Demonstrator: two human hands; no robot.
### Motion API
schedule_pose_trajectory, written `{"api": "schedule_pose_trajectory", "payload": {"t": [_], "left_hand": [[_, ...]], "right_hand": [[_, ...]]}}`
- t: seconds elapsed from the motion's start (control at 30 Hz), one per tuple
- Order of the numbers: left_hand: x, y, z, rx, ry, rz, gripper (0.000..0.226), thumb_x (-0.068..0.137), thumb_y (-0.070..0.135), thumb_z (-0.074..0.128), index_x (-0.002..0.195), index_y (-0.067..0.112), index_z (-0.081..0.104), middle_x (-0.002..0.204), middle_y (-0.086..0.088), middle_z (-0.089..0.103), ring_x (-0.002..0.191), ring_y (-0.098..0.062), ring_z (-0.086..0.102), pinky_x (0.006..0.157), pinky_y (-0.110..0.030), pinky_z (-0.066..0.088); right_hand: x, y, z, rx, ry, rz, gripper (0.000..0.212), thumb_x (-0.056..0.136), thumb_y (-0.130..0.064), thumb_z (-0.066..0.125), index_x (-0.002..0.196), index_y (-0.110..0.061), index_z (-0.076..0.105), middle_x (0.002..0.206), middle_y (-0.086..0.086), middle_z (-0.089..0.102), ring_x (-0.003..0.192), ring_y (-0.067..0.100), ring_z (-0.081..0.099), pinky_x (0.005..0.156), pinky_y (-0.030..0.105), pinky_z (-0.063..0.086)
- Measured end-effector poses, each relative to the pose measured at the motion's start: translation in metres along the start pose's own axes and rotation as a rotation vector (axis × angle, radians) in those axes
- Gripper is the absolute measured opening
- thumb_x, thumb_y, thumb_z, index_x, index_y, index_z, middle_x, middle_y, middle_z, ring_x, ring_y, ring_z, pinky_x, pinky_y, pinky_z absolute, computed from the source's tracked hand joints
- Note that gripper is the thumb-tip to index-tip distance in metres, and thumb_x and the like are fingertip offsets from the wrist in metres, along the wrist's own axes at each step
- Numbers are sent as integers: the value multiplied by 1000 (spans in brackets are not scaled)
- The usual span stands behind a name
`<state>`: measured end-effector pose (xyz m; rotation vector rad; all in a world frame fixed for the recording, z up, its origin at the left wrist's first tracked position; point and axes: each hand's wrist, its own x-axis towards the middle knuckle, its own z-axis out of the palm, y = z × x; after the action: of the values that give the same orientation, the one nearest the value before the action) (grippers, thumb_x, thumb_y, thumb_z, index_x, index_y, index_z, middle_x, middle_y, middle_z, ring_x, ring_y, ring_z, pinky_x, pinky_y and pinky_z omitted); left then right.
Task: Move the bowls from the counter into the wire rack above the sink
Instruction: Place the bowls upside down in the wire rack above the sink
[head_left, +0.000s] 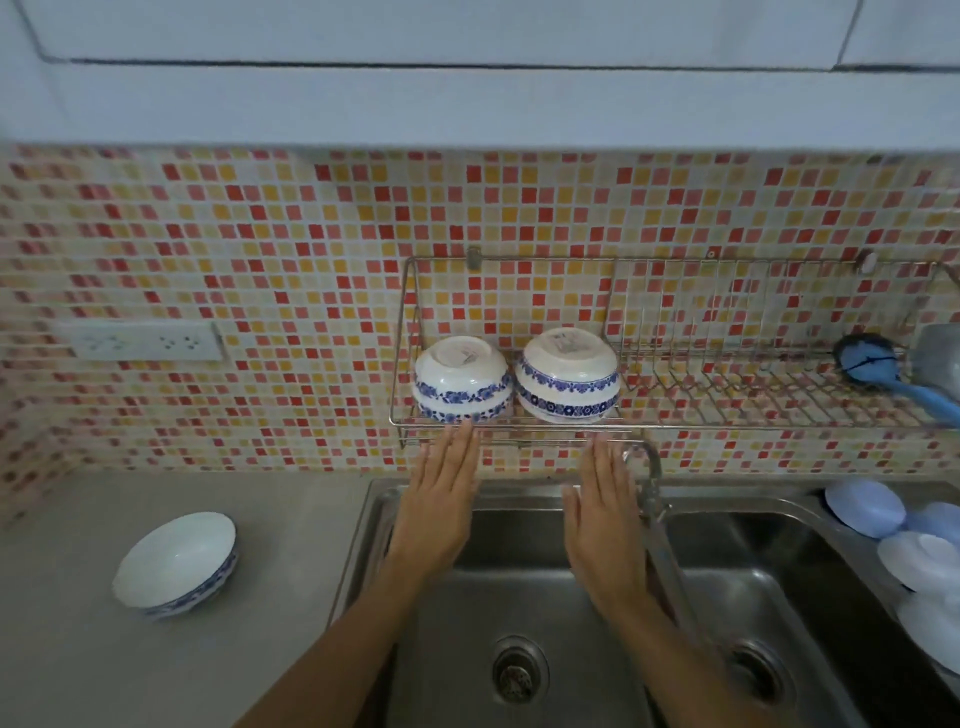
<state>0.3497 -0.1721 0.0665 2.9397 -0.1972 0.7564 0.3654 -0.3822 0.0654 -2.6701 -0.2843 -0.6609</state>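
Both forearms reach over the sink (519, 597). The left hand (436, 514) and right hand (605, 525) are flat and spread, each grip empty, fingertips just under the rack (519, 427).

Two upturned bowl stacks (461, 379) (568, 375) sit at the rack's left end, touching each other, close to its low front wire. One more bowl stack (176, 558) waits on the table (78, 623) left of the sink.

Likely risks: a hand bumping the rack from below and jolting the bowls over that wire into the sink; the tap (647, 467) crowding the right hand. Open room lies right of the bowls, before the brush (878, 371).
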Motion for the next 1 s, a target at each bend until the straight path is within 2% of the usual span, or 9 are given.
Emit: {"api": "schedule_pose_trajectory", "payload": {"t": [0.17,0.27,0.33,0.4,0.5,0.6,0.73,0.9,1.0], "left_hand": [[-80,-106,-20,-14,-179,-288,67,96,55,13,147,21,-14,155,-3,-21,143,-24,-22,119,-42,-7],[-120,-177,-36,18,-212,-432,76,90,61,17,151,15,6,159,-11,-1,147,-33,-1,118,-48,3],[-144,-224,-50,-16,-200,-563,73,91,54,32,148,8,22,157,-19,16,144,-40,15,115,-55,16],[-165,-263,-60,-64,-171,-687,72,91,48,42,148,7,22,157,-21,14,144,-40,14,115,-52,17],[-186,-309,-59,-178,-122,-851,74,94,44,47,150,8,14,159,-18,3,147,-33,4,117,-47,14],[-198,-339,-49,-359,-107,-1012,70,96,39,45,150,8,13,159,-16,7,147,-28,6,117,-44,14],[-201,-360,-33,-499,-135,-1137,64,96,35,47,147,5,23,152,-18,29,140,-31,28,112,-40,25],[-201,-374,-9,-672,-176,-1207,46,92,26,53,132,3,44,131,-19,54,120,-35,52,92,-34,41],[-198,-376,-3,-743,-199,-1227,42,89,10,50,130,1,46,128,-19,57,116,-36,53,86,-30,41]], "right_hand": [[-48,-76,75,35,-312,-128,59,97,-49,23,148,-20,28,156,14,27,140,37,33,115,50,28],[-61,-130,107,110,-464,-184,59,98,-53,18,147,-24,33,154,14,33,134,41,42,105,54,42],[-61,-175,126,163,-554,-226,60,97,-53,28,151,-26,26,159,14,23,141,38,32,111,51,36],[-58,-220,143,217,-631,-235,65,96,-48,42,153,-30,17,161,10,17,145,31,25,117,45,28],[-51,-280,168,378,-731,-92,62,94,-43,52,149,-27,29,146,8,43,134,29,42,109,40,38],[-39,-331,189,543,-866,182,39,88,-38,61,122,-18,60,107,10,69,100,32,67,88,43,53],[-37,-373,215,572,-944,384,45,85,-44,61,118,-13,57,100,14,70,63,27,67,67,38,56],[-47,-393,237,561,-981,495,40,88,-43,58,108,-9,52,82,5,63,53,23,63,62,35,55],[-48,-399,247,606,-997,578,33,89,-30,50,114,-9,51,97,11,64,49,25,63,49,28,52]]}}
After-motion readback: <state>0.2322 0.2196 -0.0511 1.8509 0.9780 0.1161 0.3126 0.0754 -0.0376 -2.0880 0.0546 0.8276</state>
